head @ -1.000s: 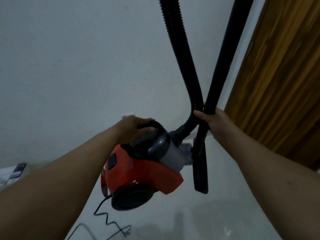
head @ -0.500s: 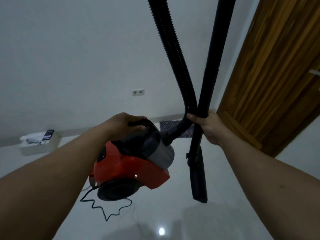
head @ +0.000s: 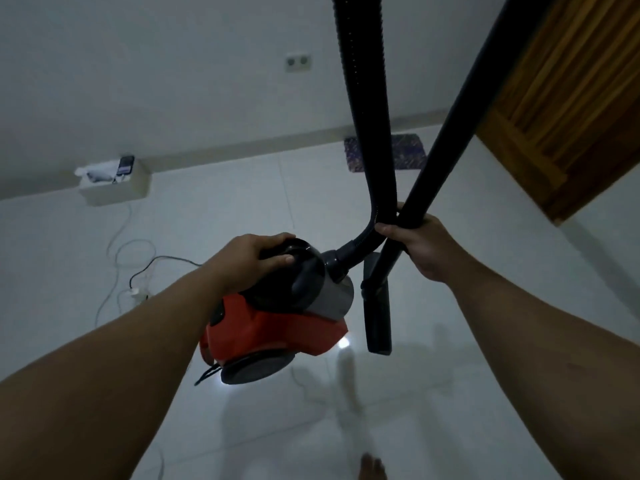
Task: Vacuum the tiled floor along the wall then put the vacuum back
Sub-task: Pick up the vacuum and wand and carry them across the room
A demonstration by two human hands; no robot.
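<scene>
A red and grey canister vacuum [head: 277, 327] hangs in the air above the white tiled floor [head: 221, 209]. My left hand [head: 252, 258] grips its black carry handle on top. My right hand [head: 420, 242] is closed around the black rigid wand [head: 460, 123] and the ribbed black hose [head: 367, 98] together, where they cross. The wand's floor nozzle [head: 377, 320] hangs down just right of the canister. Both tubes run up out of the top of the view. A black cord [head: 207, 374] trails from the vacuum's rear.
A white box [head: 114, 188] with a phone and cloth on it sits by the wall at the left. Loose cables [head: 138, 268] lie on the floor near it. A dark mat [head: 410, 154] lies by the wooden door [head: 568, 109]. A wall socket [head: 298, 63] is above. A bare foot [head: 372, 467] shows below.
The view has tilted down, showing more floor, the cables and a foot. The vacuum stays lifted in both hands, and has shifted lower and rightward in view.
</scene>
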